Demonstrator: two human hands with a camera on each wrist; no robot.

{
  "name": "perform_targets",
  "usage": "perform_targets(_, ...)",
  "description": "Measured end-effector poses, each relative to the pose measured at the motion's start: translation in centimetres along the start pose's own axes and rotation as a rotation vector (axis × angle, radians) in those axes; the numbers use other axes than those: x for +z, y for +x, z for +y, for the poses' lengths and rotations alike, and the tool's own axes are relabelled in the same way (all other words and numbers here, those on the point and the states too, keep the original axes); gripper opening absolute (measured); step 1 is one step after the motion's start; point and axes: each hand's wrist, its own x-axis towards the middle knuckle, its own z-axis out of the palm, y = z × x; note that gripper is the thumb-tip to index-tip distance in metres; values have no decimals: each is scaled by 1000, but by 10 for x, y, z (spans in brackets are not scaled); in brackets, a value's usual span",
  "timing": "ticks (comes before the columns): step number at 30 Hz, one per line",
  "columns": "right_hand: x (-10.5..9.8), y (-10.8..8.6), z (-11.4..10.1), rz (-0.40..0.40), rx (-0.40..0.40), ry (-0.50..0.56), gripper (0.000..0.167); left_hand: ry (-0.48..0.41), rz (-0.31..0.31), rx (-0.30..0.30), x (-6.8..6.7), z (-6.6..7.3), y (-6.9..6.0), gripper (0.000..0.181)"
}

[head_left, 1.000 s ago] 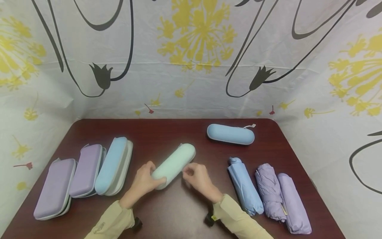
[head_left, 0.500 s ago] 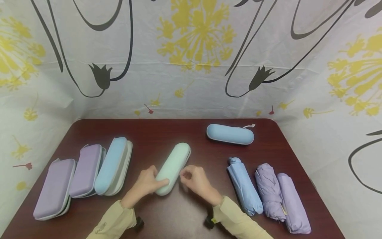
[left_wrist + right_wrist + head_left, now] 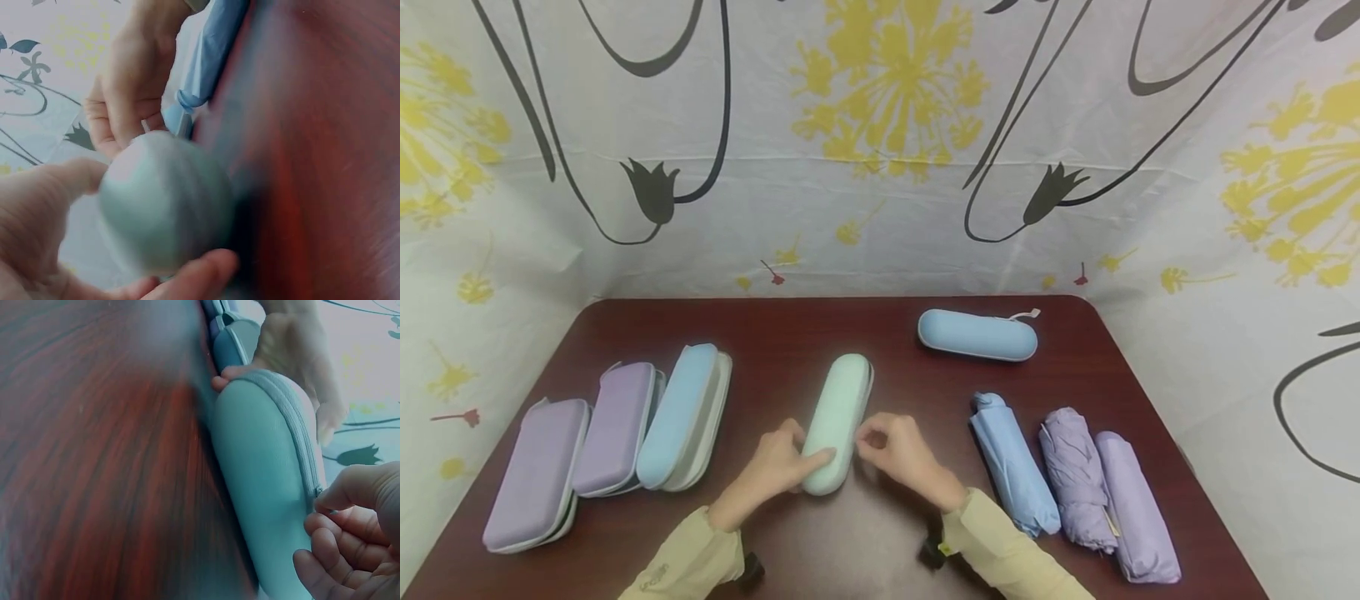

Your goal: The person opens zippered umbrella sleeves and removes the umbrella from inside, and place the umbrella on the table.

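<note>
A mint green zip case (image 3: 837, 425) lies on the table, pointing away from me, its near end blurred in the left wrist view. My left hand (image 3: 778, 458) grips that end, the thumb on top and the fingers round the left side. At the case's right side, my right hand (image 3: 901, 450) pinches the small zipper pull (image 3: 319, 491) between thumb and index finger. The grey zipper (image 3: 290, 415) runs along the edge from the near end up to the pull; beyond it, fingers hide the seam.
On the left lie two purple cases (image 3: 541, 475) (image 3: 617, 429) and a blue case (image 3: 681, 417), partly unzipped. A light blue case (image 3: 977, 335) lies at the back right. To the right are a folded blue umbrella (image 3: 1015, 467) and two folded purple umbrellas (image 3: 1078, 483) (image 3: 1138, 512).
The mint green case has turned from a rightward slant to nearly straight ahead, its far end swinging left. Both hands have stayed at it, the left shifting slightly right.
</note>
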Motion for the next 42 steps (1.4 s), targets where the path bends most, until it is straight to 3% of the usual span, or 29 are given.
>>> perform_targets(3,-2,-1,2,-14,3,11,10,102,-56,108,-17,4,8,34)
perform_targets(6,-3,-3,3,-34,8,26,10,280,-70,341,-41,11,26,22)
perform_targets(9,-3,-4,4,-37,12,38,10,429,-50,596,-56,24,50,28)
perform_targets(14,-4,-4,4,-32,4,40,10,656,-115,890,-57,41,95,44)
perform_targets(17,-4,-4,5,-37,5,41,8,792,-200,1004,-53,48,116,57)
perform_targets(20,-4,-5,4,-44,14,49,8,875,-276,1049,-50,51,128,68)
perform_targets(23,-3,-5,4,-47,12,53,7,903,-331,1063,-48,52,134,72)
perform_targets(32,-4,-5,6,-35,-7,48,9,859,-360,1105,-47,47,137,69)
perform_targets(37,-6,-6,10,-39,-35,36,5,857,-372,1034,-54,42,133,71)
perform_targets(42,-12,-8,17,-20,-54,11,6,783,-371,945,-58,28,131,73)
